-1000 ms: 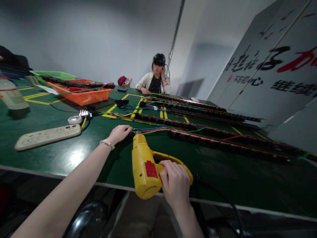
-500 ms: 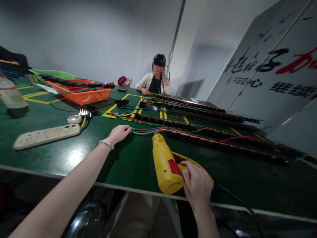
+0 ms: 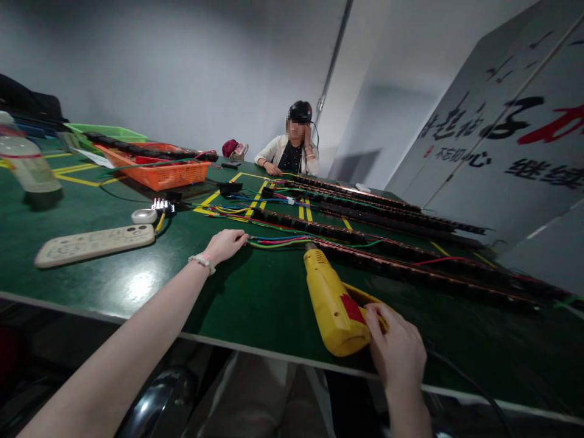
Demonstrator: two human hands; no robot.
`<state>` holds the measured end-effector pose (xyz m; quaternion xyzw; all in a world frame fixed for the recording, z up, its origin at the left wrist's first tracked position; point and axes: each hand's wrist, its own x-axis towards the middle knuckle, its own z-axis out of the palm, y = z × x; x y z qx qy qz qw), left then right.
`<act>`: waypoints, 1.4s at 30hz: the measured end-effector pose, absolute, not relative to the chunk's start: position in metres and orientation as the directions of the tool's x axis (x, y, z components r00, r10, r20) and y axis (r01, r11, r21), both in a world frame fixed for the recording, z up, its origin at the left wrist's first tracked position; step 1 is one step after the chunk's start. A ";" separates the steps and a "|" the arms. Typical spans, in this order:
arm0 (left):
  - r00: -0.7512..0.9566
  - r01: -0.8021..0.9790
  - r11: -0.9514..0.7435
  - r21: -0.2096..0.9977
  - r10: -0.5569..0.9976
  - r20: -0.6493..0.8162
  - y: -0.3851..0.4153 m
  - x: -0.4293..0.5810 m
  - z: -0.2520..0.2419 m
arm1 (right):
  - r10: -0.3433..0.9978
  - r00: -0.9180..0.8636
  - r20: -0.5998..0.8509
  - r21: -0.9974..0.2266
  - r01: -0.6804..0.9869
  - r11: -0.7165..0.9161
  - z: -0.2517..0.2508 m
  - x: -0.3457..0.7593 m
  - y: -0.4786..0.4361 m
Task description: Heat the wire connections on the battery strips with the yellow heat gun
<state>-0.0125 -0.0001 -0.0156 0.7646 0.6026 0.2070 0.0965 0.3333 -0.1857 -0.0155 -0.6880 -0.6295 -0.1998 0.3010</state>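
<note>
My right hand (image 3: 396, 340) is wrapped round the handle of a yellow heat gun (image 3: 335, 304) with a red patch on its side. The gun's nozzle points away from me, close to where a bundle of coloured wires (image 3: 280, 242) meets a long black and copper-coloured strip (image 3: 392, 264). At the left end of that bundle, my left hand (image 3: 227, 244) pinches the blue, red and yellow-green wires. Its fingertips hide the wire ends. Behind the bundle lies another long dark strip (image 3: 314, 226) with wires of its own.
On the green table (image 3: 255, 304), a phone (image 3: 98, 244) and a bottle (image 3: 30, 161) stand left. An orange basket (image 3: 177, 176) holding a dark strip sits farther back, near a green basket (image 3: 118, 132). A person (image 3: 292, 146) sits opposite. The gun's cord (image 3: 469, 377) trails right.
The heat gun has shifted right along the wires, its nozzle now near the strip's end. My left hand keeps its pinch on the wires. The view has turned slightly.
</note>
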 end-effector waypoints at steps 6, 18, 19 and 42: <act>0.206 0.887 -0.277 0.368 0.954 0.219 0.001 -0.012 -0.017 | 0.740 0.067 0.669 -0.056 0.998 -0.039 -0.014 0.334 -0.184; 0.182 0.903 -0.251 0.349 0.959 0.218 0.002 -0.012 -0.019 | 0.765 -0.025 0.643 0.042 0.999 -0.003 -0.021 0.296 -0.199; 0.179 0.906 -0.245 0.346 0.960 0.214 0.002 -0.012 -0.019 | 0.762 -0.026 0.647 0.032 0.999 0.007 -0.022 0.291 -0.200; 0.259 0.920 -0.306 0.246 0.943 0.207 -0.011 -0.012 -0.011 | 0.810 -0.068 0.582 -0.282 0.918 0.280 -0.021 0.221 -0.191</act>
